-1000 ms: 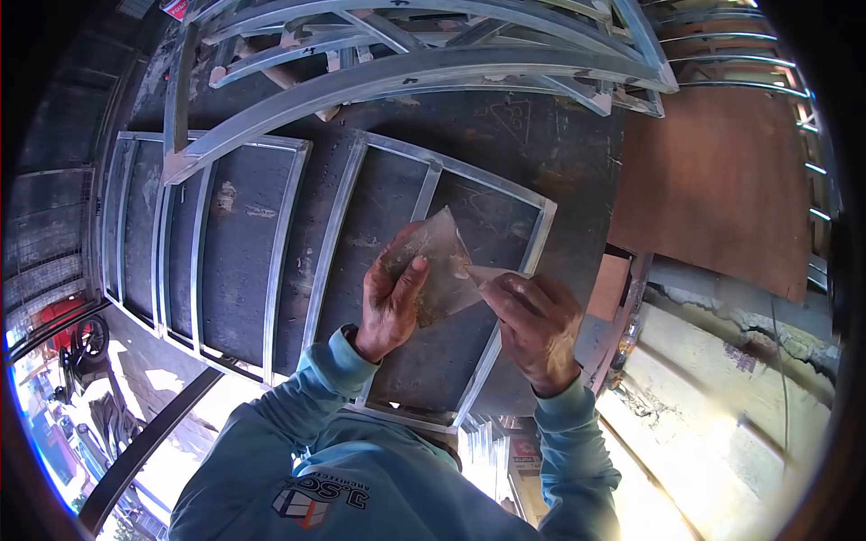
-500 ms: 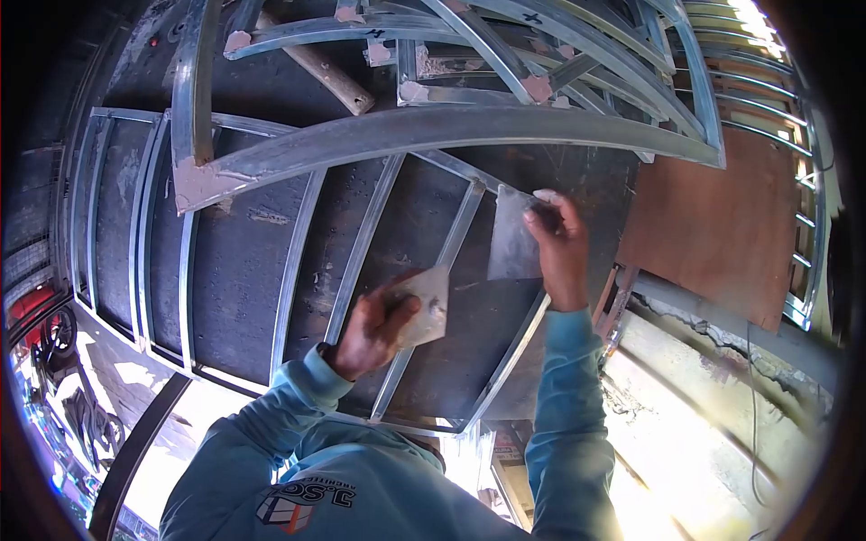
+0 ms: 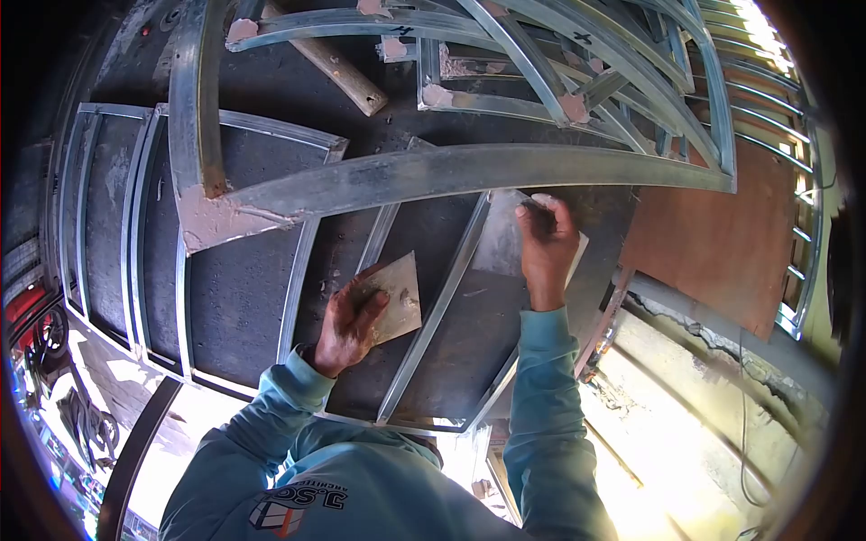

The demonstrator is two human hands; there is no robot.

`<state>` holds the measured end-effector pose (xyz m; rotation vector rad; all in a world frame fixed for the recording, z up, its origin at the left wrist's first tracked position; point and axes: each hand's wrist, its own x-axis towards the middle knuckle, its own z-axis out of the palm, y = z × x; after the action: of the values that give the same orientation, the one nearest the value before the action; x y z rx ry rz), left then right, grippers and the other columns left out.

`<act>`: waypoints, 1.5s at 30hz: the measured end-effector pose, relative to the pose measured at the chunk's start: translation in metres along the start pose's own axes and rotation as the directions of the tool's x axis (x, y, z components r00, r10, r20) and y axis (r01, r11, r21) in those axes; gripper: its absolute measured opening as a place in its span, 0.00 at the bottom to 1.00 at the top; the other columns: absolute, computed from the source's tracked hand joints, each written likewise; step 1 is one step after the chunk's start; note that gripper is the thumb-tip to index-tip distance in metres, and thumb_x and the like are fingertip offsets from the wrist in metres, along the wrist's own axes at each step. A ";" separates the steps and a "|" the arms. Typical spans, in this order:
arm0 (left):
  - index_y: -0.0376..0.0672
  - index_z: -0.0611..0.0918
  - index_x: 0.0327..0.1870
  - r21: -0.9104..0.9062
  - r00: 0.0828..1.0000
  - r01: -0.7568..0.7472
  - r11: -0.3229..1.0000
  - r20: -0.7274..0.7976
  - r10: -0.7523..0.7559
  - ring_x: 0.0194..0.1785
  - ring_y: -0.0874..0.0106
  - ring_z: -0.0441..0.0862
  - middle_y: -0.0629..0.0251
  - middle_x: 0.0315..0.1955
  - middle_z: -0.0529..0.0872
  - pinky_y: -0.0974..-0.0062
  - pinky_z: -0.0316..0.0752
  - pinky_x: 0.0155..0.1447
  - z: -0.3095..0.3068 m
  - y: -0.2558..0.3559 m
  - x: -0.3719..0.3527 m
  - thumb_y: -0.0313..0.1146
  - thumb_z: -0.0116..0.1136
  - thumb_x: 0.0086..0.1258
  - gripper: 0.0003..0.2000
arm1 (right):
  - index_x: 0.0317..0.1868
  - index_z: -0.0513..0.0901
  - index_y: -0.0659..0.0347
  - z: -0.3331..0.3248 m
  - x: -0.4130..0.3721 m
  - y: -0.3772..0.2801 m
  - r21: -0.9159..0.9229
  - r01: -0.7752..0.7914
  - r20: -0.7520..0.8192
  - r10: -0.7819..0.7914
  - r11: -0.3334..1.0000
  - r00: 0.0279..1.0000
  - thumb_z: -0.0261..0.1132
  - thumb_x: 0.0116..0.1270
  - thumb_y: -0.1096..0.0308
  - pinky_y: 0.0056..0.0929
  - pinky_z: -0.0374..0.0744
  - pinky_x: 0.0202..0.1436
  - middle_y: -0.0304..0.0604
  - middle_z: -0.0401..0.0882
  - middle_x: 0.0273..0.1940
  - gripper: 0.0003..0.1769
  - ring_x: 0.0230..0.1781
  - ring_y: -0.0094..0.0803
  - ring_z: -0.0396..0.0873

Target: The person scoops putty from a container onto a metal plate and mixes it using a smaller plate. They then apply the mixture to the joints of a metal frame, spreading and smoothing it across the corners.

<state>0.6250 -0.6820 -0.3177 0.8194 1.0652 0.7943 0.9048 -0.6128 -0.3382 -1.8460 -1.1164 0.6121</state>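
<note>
My left hand (image 3: 341,326) is closed around a thin, pale, four-cornered plate (image 3: 400,305) with smudges on its face, thumb on top. A second thin grey plate (image 3: 498,236) is gripped by my right hand (image 3: 552,243), its fingers curled at the upper edge. The two plates are apart. Both hands are above a ladder-like metal frame (image 3: 431,316) lying on a dark work surface (image 3: 239,311). Just beyond them, a curved metal bar (image 3: 424,176) belongs to a raised frame with a pinkish filler patch (image 3: 212,219) at its corner.
More metal frames with filler patches (image 3: 575,110) are stacked at the back. A wooden stick (image 3: 334,68) lies beneath them. On the right are a brown board (image 3: 713,239) and a cracked concrete ledge (image 3: 704,379). A wheel (image 3: 51,332) shows at far left.
The view has shifted, so the raised frame appears lower. My left hand with its plate is farther left, away from the right one. Both hands keep hold of their plates.
</note>
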 end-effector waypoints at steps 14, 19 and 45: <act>0.32 0.75 0.58 0.011 0.995 -0.036 0.999 0.094 0.035 0.49 0.74 0.78 0.61 0.46 0.83 0.74 0.72 0.56 0.004 0.003 0.016 0.33 0.55 0.73 0.17 | 0.44 0.80 0.64 -0.028 -0.042 -0.070 0.258 -0.164 0.265 0.094 0.952 0.960 0.73 0.56 0.72 0.26 0.78 0.44 0.39 0.83 0.35 0.16 0.36 0.25 0.80; 0.36 0.78 0.56 -0.554 0.957 0.287 0.781 0.202 -0.209 0.50 0.74 0.80 0.64 0.46 0.84 0.75 0.73 0.57 0.016 0.009 0.023 0.32 0.58 0.70 0.17 | 0.43 0.80 0.63 -0.035 -0.044 -0.072 -0.003 -0.286 0.603 0.230 0.958 0.764 0.73 0.54 0.77 0.24 0.77 0.44 0.38 0.82 0.34 0.16 0.36 0.23 0.79; 0.32 0.76 0.54 -0.107 0.990 -0.131 0.986 -0.070 0.124 0.46 0.73 0.78 0.60 0.44 0.84 0.73 0.73 0.52 -0.024 0.052 0.032 0.34 0.51 0.76 0.14 | 0.37 0.81 0.54 0.019 -0.058 -0.117 -0.131 0.850 0.549 -0.677 0.510 0.490 0.69 0.52 0.76 0.27 0.69 0.25 0.34 0.86 0.36 0.11 0.24 0.28 0.75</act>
<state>0.6036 -0.6257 -0.2922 0.7772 1.0216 0.9852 0.8100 -0.6297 -0.2485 -1.2387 -2.3574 0.2316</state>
